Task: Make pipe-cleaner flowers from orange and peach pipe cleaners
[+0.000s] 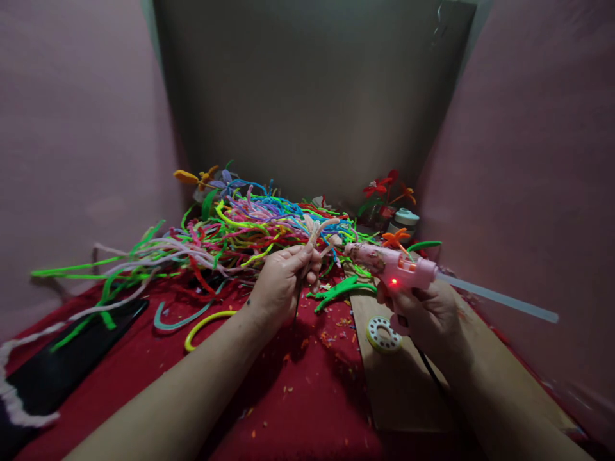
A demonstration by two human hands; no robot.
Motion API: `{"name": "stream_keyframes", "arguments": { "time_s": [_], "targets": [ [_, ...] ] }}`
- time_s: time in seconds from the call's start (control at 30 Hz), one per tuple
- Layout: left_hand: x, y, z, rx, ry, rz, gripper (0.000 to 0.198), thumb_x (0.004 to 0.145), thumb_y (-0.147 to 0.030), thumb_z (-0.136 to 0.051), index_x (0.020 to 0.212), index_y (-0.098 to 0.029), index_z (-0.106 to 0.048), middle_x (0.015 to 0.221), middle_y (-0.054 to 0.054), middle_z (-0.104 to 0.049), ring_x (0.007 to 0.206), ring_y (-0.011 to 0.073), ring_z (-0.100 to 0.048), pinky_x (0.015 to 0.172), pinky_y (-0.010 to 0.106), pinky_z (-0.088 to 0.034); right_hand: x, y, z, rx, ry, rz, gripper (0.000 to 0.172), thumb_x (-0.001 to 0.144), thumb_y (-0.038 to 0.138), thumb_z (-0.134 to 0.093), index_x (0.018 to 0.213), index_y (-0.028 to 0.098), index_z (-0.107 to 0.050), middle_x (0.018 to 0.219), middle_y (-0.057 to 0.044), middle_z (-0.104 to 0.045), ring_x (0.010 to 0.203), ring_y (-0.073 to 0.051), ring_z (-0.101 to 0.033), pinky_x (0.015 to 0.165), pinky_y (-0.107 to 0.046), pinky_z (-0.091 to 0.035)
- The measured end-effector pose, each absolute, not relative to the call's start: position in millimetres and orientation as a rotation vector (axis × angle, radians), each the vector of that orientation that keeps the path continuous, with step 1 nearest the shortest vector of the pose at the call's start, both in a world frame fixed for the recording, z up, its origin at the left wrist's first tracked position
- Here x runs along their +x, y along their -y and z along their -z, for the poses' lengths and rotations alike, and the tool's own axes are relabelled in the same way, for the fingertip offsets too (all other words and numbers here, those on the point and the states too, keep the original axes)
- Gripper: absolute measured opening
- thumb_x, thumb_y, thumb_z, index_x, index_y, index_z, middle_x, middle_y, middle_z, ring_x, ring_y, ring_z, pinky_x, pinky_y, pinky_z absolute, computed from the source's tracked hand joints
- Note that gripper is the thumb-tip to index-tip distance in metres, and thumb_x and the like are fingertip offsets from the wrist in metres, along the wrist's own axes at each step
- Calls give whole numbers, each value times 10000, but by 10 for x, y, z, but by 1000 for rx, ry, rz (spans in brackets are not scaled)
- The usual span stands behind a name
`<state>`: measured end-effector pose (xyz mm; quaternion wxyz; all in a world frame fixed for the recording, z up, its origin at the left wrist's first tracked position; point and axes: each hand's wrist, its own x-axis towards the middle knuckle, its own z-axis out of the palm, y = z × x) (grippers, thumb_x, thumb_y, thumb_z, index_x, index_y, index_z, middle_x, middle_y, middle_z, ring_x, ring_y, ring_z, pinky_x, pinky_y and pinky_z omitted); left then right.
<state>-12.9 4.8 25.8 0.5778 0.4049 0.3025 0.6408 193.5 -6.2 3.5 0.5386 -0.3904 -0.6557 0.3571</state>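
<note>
Pinched in my left hand [284, 275] is a pale pink pipe-cleaner flower [314, 232], its petals spreading above my fingertips. My right hand [432, 314] is wrapped round the handle of a pink hot glue gun [394, 266] with a red light on. A clear glue stick [500, 298] juts from the gun's back end. The nozzle points left, close to the flower; whether it touches cannot be made out. Just behind both hands lies a large tangled heap of coloured pipe cleaners [250, 221]. Green pipe-cleaner pieces [339, 291] lie below the nozzle.
A cardboard sheet [394, 390] on the red cloth [288, 410] bears a round white-and-yellow spool [383, 334]. At left lie a black flat object [81, 358] and a yellow ring [206, 326]. Finished-looking red flowers [379, 186] and a lidded jar [406, 221] stand at back right.
</note>
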Motion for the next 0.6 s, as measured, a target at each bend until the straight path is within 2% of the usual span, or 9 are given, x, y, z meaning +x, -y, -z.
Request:
{"name": "stream_keyframes", "arguments": {
  "time_s": [0.23,0.4,0.47,0.53,0.6],
  "targets": [
    [-135,-49,-247,957,-702,-1499,184,710,-272,-677,657,-114,-599,577,-10,-527,422,59,-433,414,210,-383,1936,62,-14,-916,1569,-821,265,796,407,-575,762,154,-647,549,4,-529,345,-51,-371,314,-203,-289],
    [-141,-42,-261,960,-705,-1500,193,725,-283,-665,655,-121,-589,565,-16,-516,425,64,-428,412,213,-378,1909,92,-64,-915,1586,-874,373,820,417,-547,1086,169,-631,581,16,-503,343,-38,-289,302,-197,-201],
    [-148,-40,-269,951,-690,-1504,188,723,-278,-667,655,-122,-587,567,-17,-513,428,64,-426,413,213,-379,1900,97,-79,-896,1605,-877,423,814,427,-556,1155,181,-607,607,11,-512,349,-36,-272,303,-201,-185],
    [-157,-40,-276,934,-664,-1506,173,723,-261,-663,657,-120,-589,569,-16,-512,432,65,-424,411,215,-383,1911,98,-83,-896,1626,-865,411,811,431,-563,1138,188,-620,632,2,-531,359,-38,-277,306,-204,-189],
    [-168,-43,-280,910,-632,-1504,147,726,-234,-652,660,-118,-591,564,-16,-508,435,67,-421,409,217,-389,1963,101,-75,-933,1625,-836,331,812,427,-569,1009,180,-668,589,6,-520,370,-51,-301,315,-207,-216]
  ]
}}
